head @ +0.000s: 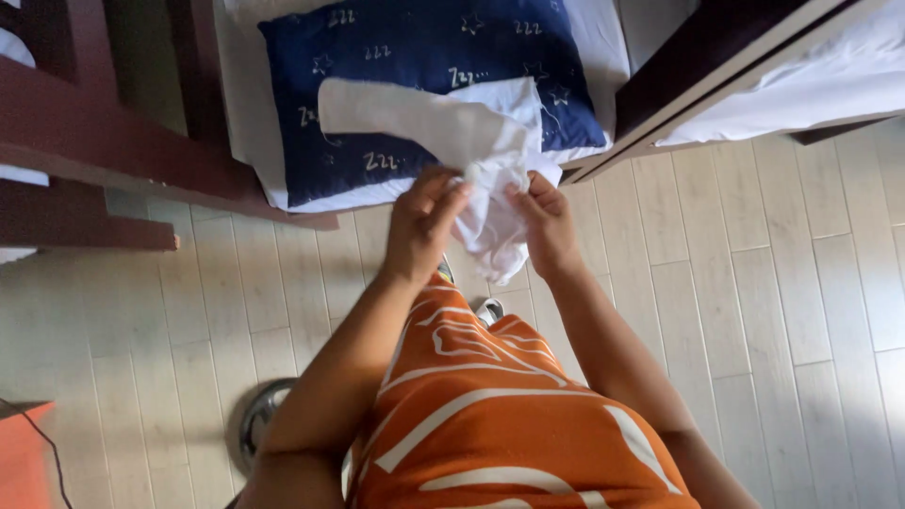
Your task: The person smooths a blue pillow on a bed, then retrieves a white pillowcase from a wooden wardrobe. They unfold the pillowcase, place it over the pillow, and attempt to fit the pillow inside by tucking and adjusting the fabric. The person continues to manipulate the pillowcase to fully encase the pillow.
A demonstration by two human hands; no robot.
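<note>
White cotton-like cloth (471, 141) filled the middle of the head view, a thin garment or pillow cover, gathered at its lower end between 2 hands and spread flat at its upper end across a dark blue pillow (424, 57). The pillow, patterned with small white stars and letters, lay on a white sheet (247, 113) on a bed with a dark red-brown wooden frame (85, 132).

Judging by how things lay, the work on the cloth looked about midway: the upper part was already smoothed into a long flat band over the pillow, while the lower part was bunched and hanging toward the pale plank floor (754, 283), not yet straightened or folded.

The left hand (422, 221) was closed on the cloth, fingers curled and thumb pressed in, pinching a fold at the bunched end. The right hand (547, 226) was closed on the same bunch just beside it, fingers wrapped around the fabric from the other side. The 2 hands sat close together, nearly touching, with the cloth clamped between them above the floor and in front of the bed edge.

Below them was the person's orange top with white stripes (500, 415). A second bed with white bedding (801, 85) stood at the upper right, and a round grey object (259, 415) rested on the floor at the lower left.
</note>
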